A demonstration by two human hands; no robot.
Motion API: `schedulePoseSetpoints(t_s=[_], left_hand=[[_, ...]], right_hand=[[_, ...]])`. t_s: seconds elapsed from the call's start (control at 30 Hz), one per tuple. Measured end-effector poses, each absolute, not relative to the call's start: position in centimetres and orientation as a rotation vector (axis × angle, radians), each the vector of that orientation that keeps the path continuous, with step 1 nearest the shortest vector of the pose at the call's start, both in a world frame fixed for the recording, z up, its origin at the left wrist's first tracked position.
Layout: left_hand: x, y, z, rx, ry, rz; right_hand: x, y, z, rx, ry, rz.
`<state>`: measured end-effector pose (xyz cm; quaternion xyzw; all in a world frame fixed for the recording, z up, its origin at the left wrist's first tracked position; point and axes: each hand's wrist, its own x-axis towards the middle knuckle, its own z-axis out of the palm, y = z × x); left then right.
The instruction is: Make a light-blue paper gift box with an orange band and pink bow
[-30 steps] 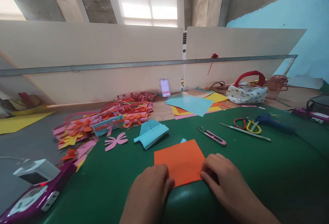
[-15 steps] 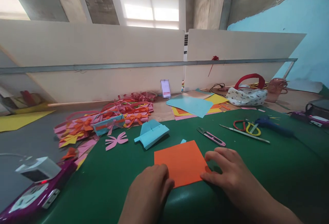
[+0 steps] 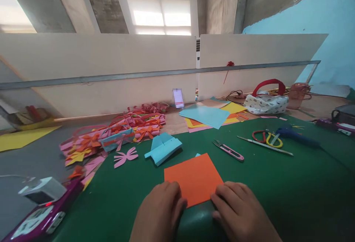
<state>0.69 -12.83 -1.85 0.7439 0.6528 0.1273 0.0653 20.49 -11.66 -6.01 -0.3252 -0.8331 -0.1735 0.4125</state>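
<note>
An orange sheet of paper (image 3: pixel 194 179) lies slightly turned on the green mat (image 3: pixel 116 205) in front of me. My left hand (image 3: pixel 161 208) has its curled fingers and thumb at the sheet's near left corner. At the near right corner, my right hand (image 3: pixel 238 205) holds the edge with its fingers close together; its thumb is partly hidden. Just beyond the sheet rests a folded light blue paper piece (image 3: pixel 165 148), with a pink cut paper bow (image 3: pixel 125 157) to its left. Thread snips (image 3: pixel 229 150) with a pink handle lie to the right.
Scissors (image 3: pixel 267 138), a metal tweezer-like tool (image 3: pixel 263 145) and a blue glue gun (image 3: pixel 296 136) lie at right. Colourful paper crafts (image 3: pixel 119 131) pile up back left. Beyond the mat are coloured sheets (image 3: pixel 206 114), a phone (image 3: pixel 178 98) and a cloth bag (image 3: pixel 266 104). A purple power strip (image 3: pixel 47 212) sits left.
My right hand has moved in and down from the sheet's right side to its near right corner, its fingers closing together. The left hand stays at the near left corner.
</note>
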Motion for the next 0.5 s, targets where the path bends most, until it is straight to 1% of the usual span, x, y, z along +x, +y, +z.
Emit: schedulePoseSetpoints(t_s=[0.13,0.3,0.4,0.47,0.5], left_hand=[[2.2,-13.5,-4.6,2.636,1.860,0.962],[5.9,-13.6,-8.4,2.819,1.896,1.411],[5.9,-13.7,-8.9,2.813,1.931,1.543],[4.4,-14.3,-8.6,2.831,1.949,1.515],[3.3,-14.8,-8.4,2.843,1.976,1.439]], right_hand=[[20.7,-11.5,-7.3,-0.811,-2.113,-0.394],[21.9,-11.6,-7.1,-0.815,-2.237,-0.292],[22.2,-11.4,-6.8,-0.801,-2.265,-0.273],[22.2,-11.4,-6.6,-0.804,-2.221,-0.274],[22.1,-11.4,-6.5,-0.809,-2.211,-0.271]])
